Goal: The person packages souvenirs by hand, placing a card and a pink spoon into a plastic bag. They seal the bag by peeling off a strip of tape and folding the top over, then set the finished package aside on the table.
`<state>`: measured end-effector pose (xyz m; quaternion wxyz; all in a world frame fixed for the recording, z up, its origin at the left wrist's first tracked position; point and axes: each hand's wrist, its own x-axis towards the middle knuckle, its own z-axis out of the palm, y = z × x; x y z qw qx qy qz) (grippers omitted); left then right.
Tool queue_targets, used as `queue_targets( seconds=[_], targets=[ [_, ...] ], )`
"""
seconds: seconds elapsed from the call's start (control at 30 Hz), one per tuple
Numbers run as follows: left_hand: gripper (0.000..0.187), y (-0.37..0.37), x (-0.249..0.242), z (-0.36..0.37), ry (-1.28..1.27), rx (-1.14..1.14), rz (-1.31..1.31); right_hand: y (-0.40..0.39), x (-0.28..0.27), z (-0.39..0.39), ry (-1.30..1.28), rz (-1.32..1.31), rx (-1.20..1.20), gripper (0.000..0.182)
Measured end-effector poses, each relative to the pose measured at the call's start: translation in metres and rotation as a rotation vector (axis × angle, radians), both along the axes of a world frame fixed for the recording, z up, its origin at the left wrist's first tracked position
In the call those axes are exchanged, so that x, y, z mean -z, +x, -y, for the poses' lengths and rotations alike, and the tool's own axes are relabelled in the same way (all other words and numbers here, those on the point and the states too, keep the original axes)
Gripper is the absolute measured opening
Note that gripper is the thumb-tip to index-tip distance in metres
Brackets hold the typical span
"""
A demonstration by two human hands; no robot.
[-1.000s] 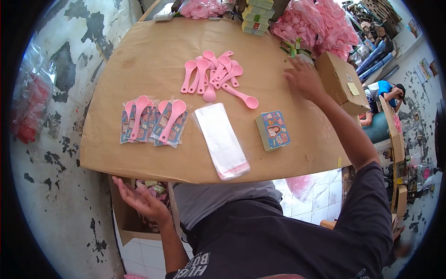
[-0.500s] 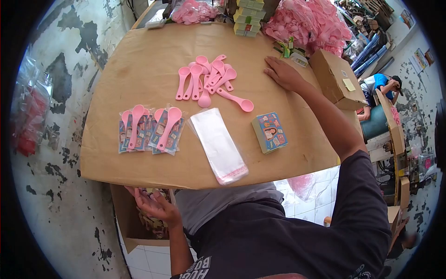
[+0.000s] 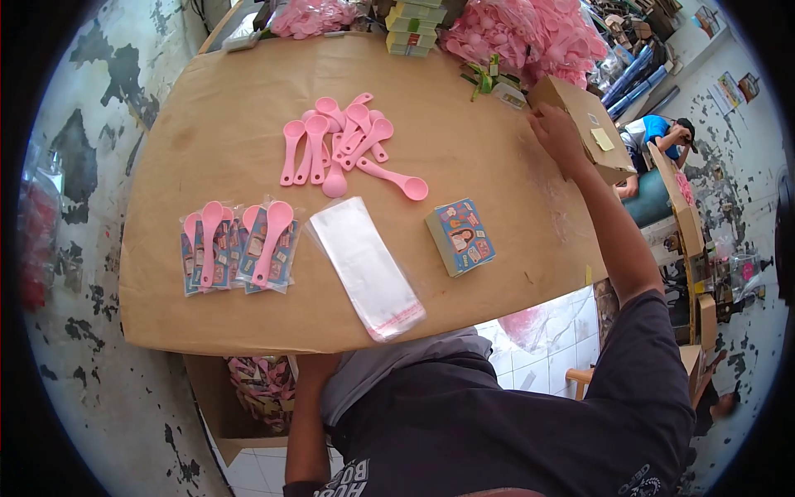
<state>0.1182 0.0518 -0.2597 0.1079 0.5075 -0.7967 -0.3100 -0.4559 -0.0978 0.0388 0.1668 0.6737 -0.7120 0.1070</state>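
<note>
My right hand (image 3: 556, 137) rests against the near left side of a cardboard box (image 3: 598, 124), its fingers slightly bent and apart, with nothing visible in them. Under the table's front edge goes my left arm (image 3: 313, 398); the fingers of that hand are hidden. Loose pink measuring spoons (image 3: 318, 141) lie in a pile mid-table. At the left, several clear packets (image 3: 267, 248) hold a pink spoon and a printed card each. A stack of clear plastic bags (image 3: 364, 265) lies near the front edge. Right of it stands a stack of blue printed cards (image 3: 462, 236).
Bagged pink spoons (image 3: 530, 37) and yellowish card stacks (image 3: 411, 26) stand at the back. Green strips (image 3: 484, 76) lie by the box. An open carton (image 3: 224, 406) with packets is below the table. A person in blue (image 3: 658, 137) sits at the far right.
My right hand has moved from lying flat on the table to the side of the box, fingers drawn in. The left hand has gone under the table edge. My view has shifted.
</note>
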Motion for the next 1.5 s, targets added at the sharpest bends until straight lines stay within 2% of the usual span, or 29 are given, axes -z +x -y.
queue_targets(
  seconds=[0.03, 0.07, 0.1, 0.13, 0.27, 0.47, 0.57, 0.63, 0.67, 0.73, 0.77, 0.83, 0.97, 1.03, 1.07, 1.13, 1.17, 1.2, 1.27, 1.33, 1.4, 1.5],
  targets=[
    [0.05, 0.004, 0.029, 0.006, -0.002, 0.004, 0.002, 0.001, 0.001, 0.007, -0.021, 0.107, -0.014, 0.024],
    [0.052, 0.015, 0.073, 0.013, -0.192, 0.041, -0.114, -0.003, 0.007, 0.016, -0.025, 0.11, -0.013, 0.024],
    [0.054, 0.021, 0.091, 0.019, -0.384, 0.077, -0.23, -0.009, 0.018, 0.028, -0.047, 0.117, -0.141, 0.026],
    [0.053, 0.023, 0.098, 0.025, -0.431, 0.07, -0.214, -0.012, 0.026, 0.04, -0.069, 0.124, -0.271, 0.028],
    [0.053, 0.011, 0.084, 0.046, -0.332, -0.05, 0.022, -0.01, 0.039, 0.07, 0.029, 0.087, -0.317, 0.034],
    [0.053, 0.012, 0.07, 0.038, -0.279, -0.12, 0.092, -0.022, 0.046, 0.056, 0.024, 0.006, -0.359, 0.037],
    [0.053, 0.017, 0.067, 0.035, -0.264, -0.136, 0.1, -0.024, 0.02, 0.027, 0.18, 0.111, -0.21, 0.036],
    [0.053, 0.017, 0.065, 0.035, -0.261, -0.134, 0.108, -0.026, 0.0, 0.012, 0.429, 0.009, -0.015, 0.032],
    [0.053, 0.016, 0.064, 0.036, -0.263, -0.129, 0.107, -0.032, -0.001, 0.005, 0.429, 0.014, -0.004, 0.032],
    [0.053, 0.016, 0.061, 0.039, -0.266, -0.121, 0.109, -0.037, -0.003, -0.004, 0.028, -0.005, -0.183, 0.029],
    [0.052, 0.016, 0.061, 0.04, -0.266, -0.121, 0.114, -0.025, -0.011, -0.009, 0.027, -0.001, -0.182, 0.029],
    [0.052, 0.015, 0.06, 0.042, -0.273, -0.119, 0.116, -0.003, -0.032, -0.014, -0.244, 0.315, -0.074, 0.029],
    [0.052, 0.009, 0.057, 0.047, -0.282, -0.125, 0.118, -0.005, -0.044, -0.015, -0.368, 0.498, -0.151, 0.033],
    [0.052, 0.008, 0.054, 0.049, -0.288, -0.124, 0.11, -0.017, -0.037, -0.014, -0.3, -0.161, -0.404, 0.037],
    [0.052, 0.007, 0.051, 0.051, -0.288, -0.123, 0.108, 0.004, -0.039, -0.018, -0.296, -0.144, -0.418, 0.037],
    [0.052, 0.003, 0.044, 0.053, -0.285, -0.125, 0.103, 0.054, -0.05, -0.04, -0.034, 0.579, -0.051, 0.04],
    [0.052, 0.002, 0.039, 0.054, -0.279, -0.124, 0.102, 0.08, -0.056, -0.051, -0.051, 0.48, -0.076, 0.042],
    [0.052, 0.0, 0.031, 0.054, -0.267, -0.121, 0.095, 0.096, -0.053, -0.059, -0.038, 0.497, -0.093, 0.042],
    [0.052, -0.007, 0.009, 0.051, -0.23, -0.103, 0.072, 0.121, -0.046, -0.076, -0.183, 0.218, -0.517, 0.043],
    [0.052, -0.016, -0.03, 0.04, -0.135, -0.07, 0.005, 0.167, -0.035, -0.109, -0.134, 0.615, -0.516, 0.041],
    [0.052, -0.022, -0.073, 0.028, -0.014, -0.038, -0.051, 0.201, -0.028, -0.142, 0.034, 0.968, -0.481, 0.038],
    [0.052, -0.02, -0.118, 0.008, 0.115, -0.005, -0.07, 0.23, -0.008, -0.161, -0.089, 0.816, -0.533, 0.028]
  ],
)
